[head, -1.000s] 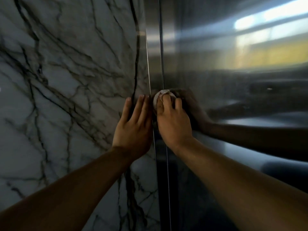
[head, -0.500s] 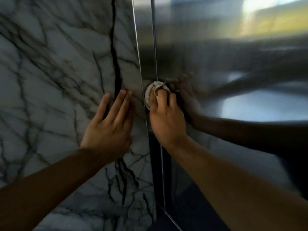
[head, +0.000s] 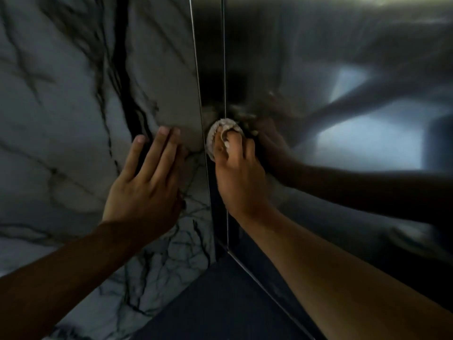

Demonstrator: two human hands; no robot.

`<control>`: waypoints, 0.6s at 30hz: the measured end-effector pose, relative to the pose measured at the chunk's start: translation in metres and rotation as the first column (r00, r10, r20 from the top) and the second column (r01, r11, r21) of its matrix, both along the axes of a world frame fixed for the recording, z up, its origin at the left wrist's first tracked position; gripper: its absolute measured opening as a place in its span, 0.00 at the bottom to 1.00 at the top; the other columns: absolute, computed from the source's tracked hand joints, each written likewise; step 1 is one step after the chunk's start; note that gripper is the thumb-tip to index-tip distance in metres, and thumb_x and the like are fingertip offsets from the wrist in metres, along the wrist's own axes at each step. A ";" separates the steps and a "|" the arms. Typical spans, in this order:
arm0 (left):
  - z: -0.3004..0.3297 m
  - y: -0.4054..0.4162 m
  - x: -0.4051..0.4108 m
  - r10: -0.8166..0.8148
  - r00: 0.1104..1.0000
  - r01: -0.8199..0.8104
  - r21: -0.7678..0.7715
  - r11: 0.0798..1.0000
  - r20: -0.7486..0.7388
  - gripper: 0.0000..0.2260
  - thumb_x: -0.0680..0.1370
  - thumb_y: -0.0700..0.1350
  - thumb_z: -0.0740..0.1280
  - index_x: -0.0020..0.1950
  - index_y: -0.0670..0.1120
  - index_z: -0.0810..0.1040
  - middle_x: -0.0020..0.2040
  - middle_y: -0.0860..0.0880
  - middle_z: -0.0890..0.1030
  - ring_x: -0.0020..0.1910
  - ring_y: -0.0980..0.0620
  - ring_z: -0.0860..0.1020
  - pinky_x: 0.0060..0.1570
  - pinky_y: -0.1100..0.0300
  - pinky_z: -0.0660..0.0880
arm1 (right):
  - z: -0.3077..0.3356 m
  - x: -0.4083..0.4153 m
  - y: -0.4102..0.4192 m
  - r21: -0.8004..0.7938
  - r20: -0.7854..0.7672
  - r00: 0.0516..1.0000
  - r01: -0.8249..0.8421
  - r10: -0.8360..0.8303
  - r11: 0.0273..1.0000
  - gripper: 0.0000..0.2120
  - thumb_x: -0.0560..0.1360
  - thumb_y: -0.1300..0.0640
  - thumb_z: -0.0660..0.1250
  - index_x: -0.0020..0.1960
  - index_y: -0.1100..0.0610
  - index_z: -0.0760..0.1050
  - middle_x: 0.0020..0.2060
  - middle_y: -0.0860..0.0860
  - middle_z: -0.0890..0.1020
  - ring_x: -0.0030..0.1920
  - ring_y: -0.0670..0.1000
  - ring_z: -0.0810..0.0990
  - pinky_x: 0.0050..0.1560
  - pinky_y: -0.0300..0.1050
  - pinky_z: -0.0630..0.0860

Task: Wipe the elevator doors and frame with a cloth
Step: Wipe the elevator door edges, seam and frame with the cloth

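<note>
We are wiping the narrow brushed-steel elevator frame strip [head: 212,69] with a bunched pale cloth [head: 221,133].

Our right hand [head: 239,173] is curling its fingers around the wad, pressing it against the strip beside the reflective steel door [head: 331,69]; our left hand [head: 147,182] is resting flat, fingers straight and close together, on the white dark-veined marble wall [head: 73,119], likely bracing us.

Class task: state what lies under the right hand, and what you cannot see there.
Under the right hand is a bunched pale cloth, gripped and pressed against the steel frame strip. The fingers cover most of the cloth and the metal beneath.
</note>
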State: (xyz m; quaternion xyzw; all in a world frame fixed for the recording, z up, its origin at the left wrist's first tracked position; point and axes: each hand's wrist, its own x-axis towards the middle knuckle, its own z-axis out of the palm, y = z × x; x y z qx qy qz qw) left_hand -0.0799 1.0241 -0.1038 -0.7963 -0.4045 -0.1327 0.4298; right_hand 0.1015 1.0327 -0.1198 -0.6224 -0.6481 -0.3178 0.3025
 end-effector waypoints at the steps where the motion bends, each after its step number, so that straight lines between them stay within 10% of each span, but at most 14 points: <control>1: -0.010 -0.001 -0.002 -0.003 1.000 0.003 -0.008 1.000 0.007 0.34 0.76 0.51 0.55 0.78 0.36 0.53 0.80 0.36 0.51 0.79 0.37 0.47 0.76 0.37 0.47 | -0.014 0.001 -0.001 -0.007 0.017 1.000 0.004 -0.004 1.000 0.17 0.79 0.62 0.60 0.66 0.62 0.73 0.61 0.57 0.77 0.50 0.56 0.77 0.42 0.43 0.80; 8: -0.083 -0.014 -0.012 -0.001 1.000 0.003 -0.104 0.995 0.016 0.33 0.75 0.49 0.54 0.77 0.34 0.56 0.80 0.37 0.50 0.79 0.38 0.48 0.76 0.38 0.46 | -0.081 -0.003 0.000 -0.065 -0.018 0.999 0.027 -0.028 0.998 0.18 0.79 0.63 0.59 0.68 0.63 0.70 0.61 0.59 0.76 0.52 0.57 0.76 0.46 0.44 0.80; 18: -0.160 -0.029 -0.019 0.036 0.999 -0.044 -0.287 0.957 -0.032 0.33 0.74 0.50 0.58 0.75 0.33 0.60 0.79 0.35 0.49 0.79 0.37 0.48 0.76 0.37 0.46 | -0.227 0.005 -0.022 -0.579 0.015 1.000 0.009 -0.001 0.815 0.30 0.74 0.63 0.65 0.74 0.60 0.61 0.70 0.58 0.63 0.62 0.60 0.68 0.41 0.46 0.78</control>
